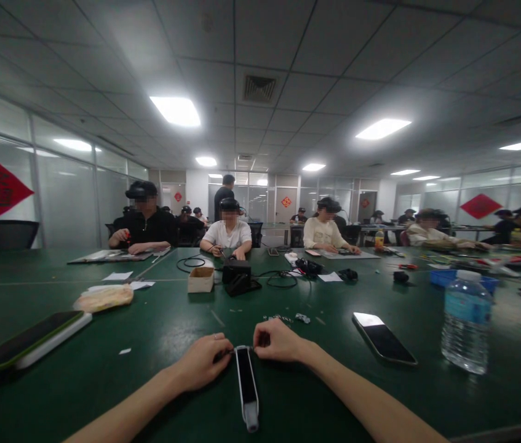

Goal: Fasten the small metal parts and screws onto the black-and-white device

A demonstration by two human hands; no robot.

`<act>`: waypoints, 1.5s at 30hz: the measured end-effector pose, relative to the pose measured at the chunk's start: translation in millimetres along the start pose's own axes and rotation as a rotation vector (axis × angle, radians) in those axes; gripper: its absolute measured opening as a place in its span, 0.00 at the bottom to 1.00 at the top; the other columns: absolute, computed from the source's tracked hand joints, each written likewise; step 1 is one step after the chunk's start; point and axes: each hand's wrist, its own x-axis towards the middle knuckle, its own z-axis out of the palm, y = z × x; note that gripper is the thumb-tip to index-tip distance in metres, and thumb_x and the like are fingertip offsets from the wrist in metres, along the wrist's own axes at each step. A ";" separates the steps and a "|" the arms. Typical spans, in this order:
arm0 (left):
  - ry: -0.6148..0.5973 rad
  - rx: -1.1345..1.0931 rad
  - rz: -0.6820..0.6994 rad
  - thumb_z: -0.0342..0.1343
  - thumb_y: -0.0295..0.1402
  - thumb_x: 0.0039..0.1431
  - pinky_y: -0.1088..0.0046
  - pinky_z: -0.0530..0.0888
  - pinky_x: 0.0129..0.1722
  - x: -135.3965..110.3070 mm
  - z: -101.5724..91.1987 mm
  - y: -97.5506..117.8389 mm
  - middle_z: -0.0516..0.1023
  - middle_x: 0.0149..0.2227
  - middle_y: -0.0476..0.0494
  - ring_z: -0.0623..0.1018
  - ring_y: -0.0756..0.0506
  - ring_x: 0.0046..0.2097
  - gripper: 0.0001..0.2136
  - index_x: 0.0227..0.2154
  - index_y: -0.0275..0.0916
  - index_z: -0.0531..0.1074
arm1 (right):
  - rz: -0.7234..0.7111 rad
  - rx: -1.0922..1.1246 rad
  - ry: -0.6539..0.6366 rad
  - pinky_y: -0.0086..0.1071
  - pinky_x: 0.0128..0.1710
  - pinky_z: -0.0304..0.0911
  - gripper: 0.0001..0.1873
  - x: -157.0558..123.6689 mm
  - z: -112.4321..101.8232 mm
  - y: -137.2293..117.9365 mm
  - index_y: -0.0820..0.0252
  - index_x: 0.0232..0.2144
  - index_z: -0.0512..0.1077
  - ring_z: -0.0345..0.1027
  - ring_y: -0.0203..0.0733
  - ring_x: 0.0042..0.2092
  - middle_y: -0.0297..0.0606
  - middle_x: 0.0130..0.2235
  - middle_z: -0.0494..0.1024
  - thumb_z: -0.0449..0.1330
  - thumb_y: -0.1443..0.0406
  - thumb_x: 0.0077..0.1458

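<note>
A long, narrow device [248, 384] with a white rim, a black middle and a pale grey near end lies on the green table, pointing away from me. At its far left corner is my left hand [205, 362], thumb and fingers pinched together. My right hand [279, 340] is closed in a pinch at the far right corner, fingers curled. Something thin and small shows between each set of fingertips and the device, too small to name. Just beyond my right hand lie a row of tiny pale pieces [278, 318] and a crumpled silvery scrap [302, 318].
To the right are a phone [384, 338] and a water bottle [467, 323], with a blue tray [486, 282] behind. A green-edged phone [24, 338] lies left. Ahead stand a cardboard box [200, 280] and a black box [237, 274] with cables. Several people sit across the table.
</note>
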 end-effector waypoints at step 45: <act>-0.014 -0.010 -0.030 0.47 0.32 0.63 0.74 0.66 0.35 -2.2 -2.2 3.9 0.73 0.36 0.46 0.72 0.48 0.35 0.10 0.39 0.40 0.74 | 0.038 0.087 -0.036 0.25 0.32 0.64 0.11 -1.8 0.0 4.4 0.63 0.35 0.79 0.69 0.35 0.32 0.36 0.32 0.78 0.62 0.67 0.47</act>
